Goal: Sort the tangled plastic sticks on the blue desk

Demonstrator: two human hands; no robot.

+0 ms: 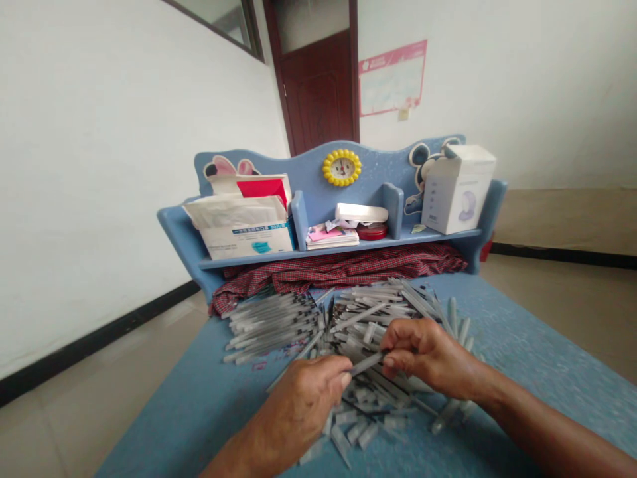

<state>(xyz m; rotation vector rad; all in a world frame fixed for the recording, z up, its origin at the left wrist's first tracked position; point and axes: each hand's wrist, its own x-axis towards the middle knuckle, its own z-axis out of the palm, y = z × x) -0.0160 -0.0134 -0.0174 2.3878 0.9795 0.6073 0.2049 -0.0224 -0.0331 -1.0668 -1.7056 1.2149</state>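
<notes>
A slim grey plastic pen (367, 363) is held over the loose heap of pale translucent plastic pen parts (365, 313), its long axis running crosswise between the hands, neither nearer. The left hand (311, 385) and right hand (428, 352) each pinch one end, fingers narrow. Left of the heap, translucent pen barrels (269, 325) lie roughly parallel on the blue counter (537, 352).

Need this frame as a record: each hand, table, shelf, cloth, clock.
left hand: pinches one end of a pen
right hand: pinches the pen's other end
table: blue; pen stack at left, mixed pile mid, loose caps in front
shelf: mask box left, red tin middle, white box right
cloth: red plaid, under shelf
clock: yellow-rimmed, above shelf
</notes>
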